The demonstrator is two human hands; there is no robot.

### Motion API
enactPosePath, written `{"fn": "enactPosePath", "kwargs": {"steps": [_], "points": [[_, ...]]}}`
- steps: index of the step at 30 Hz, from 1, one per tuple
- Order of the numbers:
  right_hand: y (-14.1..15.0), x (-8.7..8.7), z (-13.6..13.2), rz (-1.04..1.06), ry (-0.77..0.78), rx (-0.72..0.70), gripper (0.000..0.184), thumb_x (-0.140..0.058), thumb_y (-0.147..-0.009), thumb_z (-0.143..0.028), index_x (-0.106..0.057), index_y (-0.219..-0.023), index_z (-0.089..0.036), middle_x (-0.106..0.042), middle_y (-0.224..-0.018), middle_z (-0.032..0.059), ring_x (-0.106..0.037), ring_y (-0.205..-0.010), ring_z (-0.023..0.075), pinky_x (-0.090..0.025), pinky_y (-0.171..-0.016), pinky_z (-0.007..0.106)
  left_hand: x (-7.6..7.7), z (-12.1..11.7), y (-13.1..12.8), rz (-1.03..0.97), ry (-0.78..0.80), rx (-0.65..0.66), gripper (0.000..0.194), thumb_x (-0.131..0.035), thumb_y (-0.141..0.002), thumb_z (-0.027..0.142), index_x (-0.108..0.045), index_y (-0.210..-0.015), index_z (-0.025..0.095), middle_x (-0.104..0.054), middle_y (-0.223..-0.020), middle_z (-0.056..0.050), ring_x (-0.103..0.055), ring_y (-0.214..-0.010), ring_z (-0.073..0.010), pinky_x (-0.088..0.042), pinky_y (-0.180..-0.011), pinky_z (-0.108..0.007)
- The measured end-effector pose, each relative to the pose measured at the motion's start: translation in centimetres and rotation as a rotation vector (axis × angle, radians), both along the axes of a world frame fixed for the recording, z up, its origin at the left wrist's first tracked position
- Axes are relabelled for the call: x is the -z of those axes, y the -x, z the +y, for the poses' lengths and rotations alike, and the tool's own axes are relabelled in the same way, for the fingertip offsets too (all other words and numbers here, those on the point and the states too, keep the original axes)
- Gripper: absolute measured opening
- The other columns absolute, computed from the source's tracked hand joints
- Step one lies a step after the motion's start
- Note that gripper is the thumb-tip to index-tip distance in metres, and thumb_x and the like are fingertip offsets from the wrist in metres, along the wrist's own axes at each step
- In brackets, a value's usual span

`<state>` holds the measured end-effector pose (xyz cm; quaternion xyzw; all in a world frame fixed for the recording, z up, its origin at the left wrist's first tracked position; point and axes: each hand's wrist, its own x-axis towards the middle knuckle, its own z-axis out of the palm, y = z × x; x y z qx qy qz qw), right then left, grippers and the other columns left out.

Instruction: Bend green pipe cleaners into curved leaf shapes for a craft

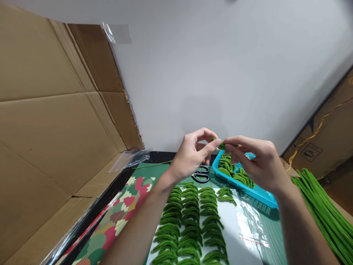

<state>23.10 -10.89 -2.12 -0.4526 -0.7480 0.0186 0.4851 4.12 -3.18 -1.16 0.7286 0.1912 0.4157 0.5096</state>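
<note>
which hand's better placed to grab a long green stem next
Likely the right hand: it is nearer the long green stems; the left hand is farther off. Both hold a green piece.

Left hand (pixel 193 151), right hand (pixel 256 158) pinching green piece (pixel 221 145); curved strips (pixel 190 232) in rows on white sheet (pixel 233 230).

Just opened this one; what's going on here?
A person's left hand and right hand hold a small fuzzy green piece between their fingertips. Nearer the camera, curved fuzzy green strips lie in columns on a white flat sheet, the rightmost column much shorter. More strips sit in a bright blue plastic basket.
</note>
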Motion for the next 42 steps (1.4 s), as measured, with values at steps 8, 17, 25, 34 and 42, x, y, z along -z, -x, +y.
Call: {"fn": "enactPosePath", "kwargs": {"steps": [8, 17, 25, 34, 42], "points": [[-0.1, -0.5, -0.3, 0.086, 0.204, -0.152, 0.016, -0.062, -0.103, -0.033, -0.072, -0.096, -0.022, -0.065, -0.070, -0.0026, -0.060, -0.063, 0.0096, -0.048, -0.059, 0.024, -0.1, 0.2, 0.3, -0.038, 0.201, 0.165, 0.034, -0.072, -0.095, 0.047, -0.059, -0.086, 0.017, -0.056, -0.058, 0.005, -0.052, -0.041, -0.0055, -0.033, -0.036, -0.015], [0.6, -0.2, 0.5, 0.318, 0.408, -0.439, 0.021, -0.060, -0.104, -0.038, -0.068, -0.094, -0.021, -0.069, -0.080, 0.0000, -0.065, -0.068, 0.0127, -0.052, -0.059, 0.026, 0.3, 0.5, 0.4, -0.031, 0.297, 0.276, 0.036, -0.063, -0.101, 0.049, -0.055, -0.085, 0.018, -0.063, -0.060, 0.002, -0.053, -0.040, -0.0056, -0.032, -0.034, -0.013], [0.5, 0.2, 1.0, -0.043, 0.270, -0.097, 0.035, -0.039, -0.112, -0.041, -0.051, -0.084, -0.023, -0.056, -0.071, -0.0031, -0.047, -0.062, 0.0114, -0.035, -0.061, 0.030, 0.3, 0.7, 0.1, 0.030, 0.350, 0.249, 0.033, -0.057, -0.102, 0.050, -0.051, -0.090, 0.020, -0.059, -0.068, 0.004, -0.057, -0.041, -0.0075, -0.032, -0.032, -0.015], [0.6, 0.7, 1.9, -0.204, 0.328, -0.050, 0.033, -0.037, -0.113, -0.040, -0.051, -0.089, -0.023, -0.054, -0.075, -0.0040, -0.038, -0.064, 0.0116, -0.030, -0.063, 0.029, 1.2, 0.7, -0.1, 0.278, -0.075, -0.025, 0.037, -0.050, -0.106, 0.051, -0.057, -0.090, 0.019, -0.056, -0.068, 0.004, -0.055, -0.053, -0.0072, -0.042, -0.049, -0.019], [0.5, 0.4, 1.5, -0.077, 0.330, -0.155, 0.033, -0.042, -0.111, -0.039, -0.056, -0.087, -0.022, -0.057, -0.071, -0.0048, -0.044, -0.061, 0.0099, -0.035, -0.061, 0.027, 1.0, 0.7, 0.3, 0.235, -0.096, 0.046, 0.040, -0.047, -0.108, 0.052, -0.055, -0.085, 0.019, -0.056, -0.062, 0.004, -0.052, -0.053, -0.0084, -0.039, -0.051, -0.020]]}}
